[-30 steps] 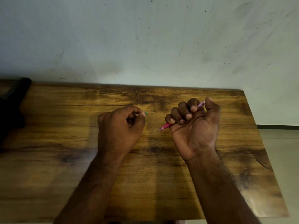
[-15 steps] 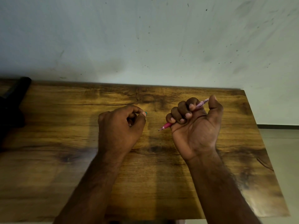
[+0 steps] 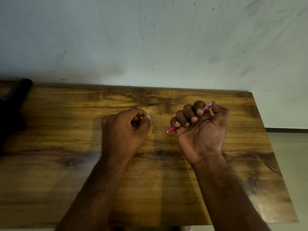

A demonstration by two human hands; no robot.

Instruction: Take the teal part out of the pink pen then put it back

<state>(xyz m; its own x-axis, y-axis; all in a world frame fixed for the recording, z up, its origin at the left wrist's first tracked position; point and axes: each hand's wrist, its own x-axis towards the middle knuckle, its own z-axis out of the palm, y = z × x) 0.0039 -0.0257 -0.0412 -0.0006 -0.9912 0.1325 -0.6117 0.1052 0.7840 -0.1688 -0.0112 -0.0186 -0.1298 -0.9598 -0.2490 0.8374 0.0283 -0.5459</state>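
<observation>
Apart, right hand (image 3: 201, 130) fists the pink pen (image 3: 171, 129); left hand (image 3: 124, 129) pinches the teal part (image 3: 150, 116)

Plain indoor room, likely domestic or a bare workroom, kind uncertain: wood-grain tabletop (image 3: 166, 189) pushed against a scuffed, speckled pale wall (image 3: 150, 39), pale floor (image 3: 291, 164) with dark skirting strip (image 3: 286, 130) at right, dim lighting.

Pen (image 3: 171, 129): pink at the tip end, translucent violet at the far end. Teal part (image 3: 150, 116): a small teal sliver. Worktop (image 3: 66, 130): golden-brown wood grain with dark streaks and knots. Wall (image 3: 150, 39): pale grey-green, speckled with dark marks. Black object (image 3: 13, 104) at left edge.
</observation>
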